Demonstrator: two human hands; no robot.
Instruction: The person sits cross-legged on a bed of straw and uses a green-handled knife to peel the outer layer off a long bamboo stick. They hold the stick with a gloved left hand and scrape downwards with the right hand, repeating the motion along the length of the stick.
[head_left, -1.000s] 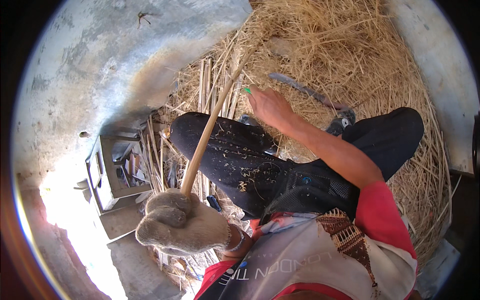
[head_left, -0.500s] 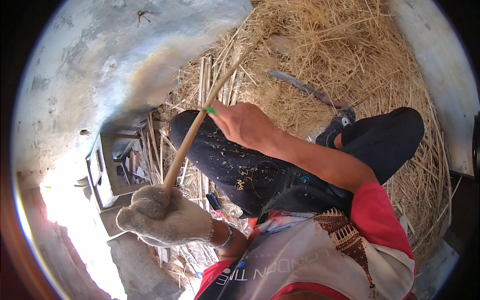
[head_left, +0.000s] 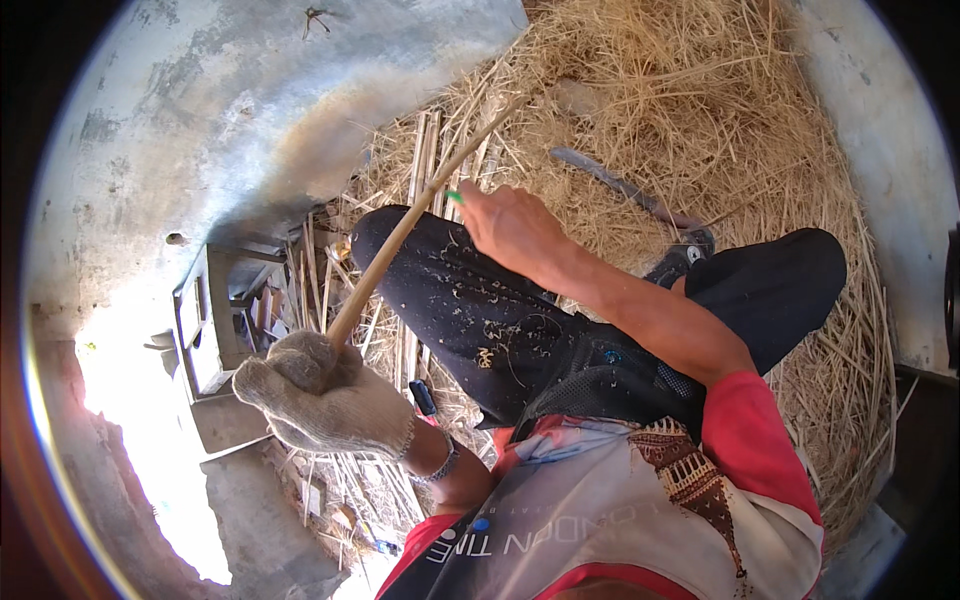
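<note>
My left hand (head_left: 325, 395), in a thick beige work glove, is closed around the lower end of a long, thin tan stick (head_left: 405, 230). The stick slants up and away to the right, over my left knee. My bare right hand (head_left: 515, 230) is just right of the stick's middle, with curled fingers. A small bright green piece (head_left: 455, 197) shows at its fingertips, close beside the stick. I cannot make out whether it is a wrap or part of something held. A narrow gap seems to separate this hand from the stick.
Dry straw (head_left: 700, 110) covers the floor ahead. A long dark blade with a brownish handle (head_left: 625, 188) lies on it near my shoe (head_left: 690, 250). Split canes (head_left: 425, 150) lie at left, beside a pale wall (head_left: 200, 120) and an open frame-like box (head_left: 215, 320).
My right hand has moved slightly up and right, from touching the stick to just off it. The gloved left hand has risen a little, still gripping the stick.
</note>
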